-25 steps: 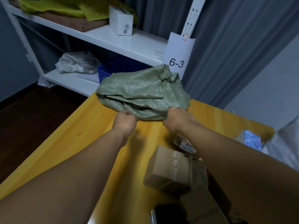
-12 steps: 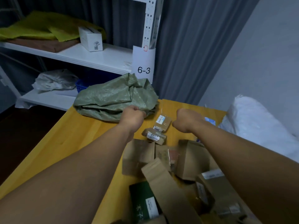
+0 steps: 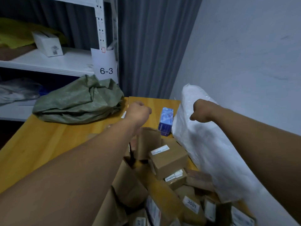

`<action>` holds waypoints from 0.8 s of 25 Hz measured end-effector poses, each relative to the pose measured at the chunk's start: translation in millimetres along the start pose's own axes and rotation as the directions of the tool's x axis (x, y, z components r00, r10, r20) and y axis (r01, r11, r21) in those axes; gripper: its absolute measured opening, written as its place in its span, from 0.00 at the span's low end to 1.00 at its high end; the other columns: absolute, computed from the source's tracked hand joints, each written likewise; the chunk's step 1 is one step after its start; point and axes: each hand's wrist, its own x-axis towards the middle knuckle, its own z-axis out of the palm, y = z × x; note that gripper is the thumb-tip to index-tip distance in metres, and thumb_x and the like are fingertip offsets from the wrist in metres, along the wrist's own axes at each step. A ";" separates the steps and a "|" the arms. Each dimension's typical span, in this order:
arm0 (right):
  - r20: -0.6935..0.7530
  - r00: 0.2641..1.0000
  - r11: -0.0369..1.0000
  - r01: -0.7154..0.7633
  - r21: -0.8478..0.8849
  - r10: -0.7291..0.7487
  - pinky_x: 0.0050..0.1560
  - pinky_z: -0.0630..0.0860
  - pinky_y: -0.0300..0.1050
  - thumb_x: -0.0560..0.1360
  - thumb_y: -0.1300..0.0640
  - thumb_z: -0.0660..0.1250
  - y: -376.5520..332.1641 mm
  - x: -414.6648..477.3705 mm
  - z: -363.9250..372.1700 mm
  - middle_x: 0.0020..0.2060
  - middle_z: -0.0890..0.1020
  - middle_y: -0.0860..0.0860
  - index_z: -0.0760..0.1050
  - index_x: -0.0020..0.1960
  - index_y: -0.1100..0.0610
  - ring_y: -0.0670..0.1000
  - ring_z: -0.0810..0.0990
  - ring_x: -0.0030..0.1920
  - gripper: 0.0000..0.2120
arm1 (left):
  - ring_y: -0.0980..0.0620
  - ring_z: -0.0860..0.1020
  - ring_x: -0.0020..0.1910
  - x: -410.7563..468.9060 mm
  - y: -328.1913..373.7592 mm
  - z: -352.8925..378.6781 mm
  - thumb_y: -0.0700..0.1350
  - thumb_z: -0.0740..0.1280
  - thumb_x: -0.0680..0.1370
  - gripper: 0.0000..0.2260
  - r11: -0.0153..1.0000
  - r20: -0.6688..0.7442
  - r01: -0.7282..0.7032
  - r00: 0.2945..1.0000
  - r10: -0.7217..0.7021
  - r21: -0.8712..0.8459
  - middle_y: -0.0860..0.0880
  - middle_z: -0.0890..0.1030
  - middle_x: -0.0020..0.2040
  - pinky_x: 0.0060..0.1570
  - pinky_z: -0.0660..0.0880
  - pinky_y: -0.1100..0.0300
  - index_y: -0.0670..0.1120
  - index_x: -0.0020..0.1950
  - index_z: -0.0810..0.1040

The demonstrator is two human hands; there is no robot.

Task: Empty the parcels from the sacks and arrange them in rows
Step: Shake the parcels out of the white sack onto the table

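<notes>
The parcels (image 3: 168,160), plain brown cardboard boxes with white printed labels, lie in a loose jumble at the near right of the yellow wooden table (image 3: 40,144), none yet in a row. A small glossy blue box (image 3: 166,121) stands just beyond them. The left hand (image 3: 138,111) hovers above the pile, fingers curled into a fist with nothing in it. The right hand (image 3: 202,111) is also curled, in front of the bulging white sack (image 3: 211,152) of crinkly woven plastic; I cannot tell whether it pinches the fabric. Tipping that sack here would likely bury the heap further or push boxes off the near edge. The slack, creased green sack (image 3: 78,103) lies far left.
</notes>
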 end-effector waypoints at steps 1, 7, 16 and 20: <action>0.015 1.000 1.000 -0.020 0.019 0.019 0.47 0.73 0.46 0.77 0.54 0.69 19.0 0.4 1.5 0.50 0.78 0.55 0.74 0.55 0.60 0.57 0.77 0.49 0.12 | 0.43 0.73 0.63 -2.9 0.6 16.1 0.42 0.67 0.78 0.23 1.000 -0.001 0.003 1.000 -0.003 0.009 0.45 0.73 0.65 0.65 0.73 0.45 0.46 0.73 0.69; 0.098 0.993 0.998 -0.065 0.018 0.063 0.47 0.72 0.46 0.75 0.52 0.72 115.4 24.8 43.0 0.58 0.75 0.58 0.68 0.45 0.57 0.58 0.74 0.52 0.14 | 0.52 0.72 0.40 -9.1 -5.8 122.9 0.38 0.65 0.78 0.08 0.996 0.040 0.088 0.995 -0.089 0.016 0.49 0.74 0.44 0.43 0.73 0.56 0.51 0.45 0.71; 0.014 0.980 0.959 -0.195 0.207 0.196 0.67 0.68 0.55 0.80 0.47 0.65 182.1 79.2 92.3 0.72 0.63 0.62 0.57 0.76 0.63 0.64 0.68 0.70 0.33 | 0.42 0.77 0.60 21.5 -19.7 225.8 0.40 0.68 0.75 0.25 0.986 0.100 0.115 0.987 -0.128 0.121 0.47 0.73 0.61 0.50 0.74 0.54 0.49 0.72 0.70; -0.013 0.977 0.938 -0.200 0.283 0.212 0.67 0.69 0.58 0.78 0.39 0.65 194.8 99.7 107.1 0.73 0.65 0.64 0.50 0.78 0.67 0.64 0.68 0.72 0.44 | 0.45 0.76 0.50 35.2 -28.3 241.0 0.40 0.68 0.75 0.27 0.982 0.085 0.144 0.984 -0.155 0.121 0.44 0.76 0.59 0.44 0.72 0.57 0.48 0.74 0.69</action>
